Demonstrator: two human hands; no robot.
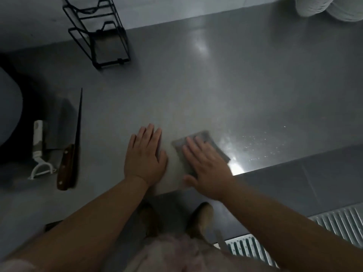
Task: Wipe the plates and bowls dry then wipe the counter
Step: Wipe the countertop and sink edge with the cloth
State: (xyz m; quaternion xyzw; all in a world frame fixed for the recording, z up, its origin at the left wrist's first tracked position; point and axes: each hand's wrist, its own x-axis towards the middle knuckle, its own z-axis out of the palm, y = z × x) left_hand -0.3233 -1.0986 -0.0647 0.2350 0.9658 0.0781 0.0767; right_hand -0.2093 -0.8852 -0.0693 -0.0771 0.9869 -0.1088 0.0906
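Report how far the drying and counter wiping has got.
Done, it seems: stacked plates sit at the counter's far right corner. In hand: the right hand presses a grey cloth flat on the counter; the left hand rests flat beside it. Left: water droplets right of the cloth.

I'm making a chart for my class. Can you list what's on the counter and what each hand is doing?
Place: grey counter
Left hand: flat on the counter, fingers straight, holding nothing
Right hand: flat, pressing the cloth onto the counter
Water: small drops to the right of the cloth
Knife: lying at the left
Peeler: white, left of the knife
Rack: black wire, at the back left
Plates: white stack, back right corner
Job now: wiping the counter
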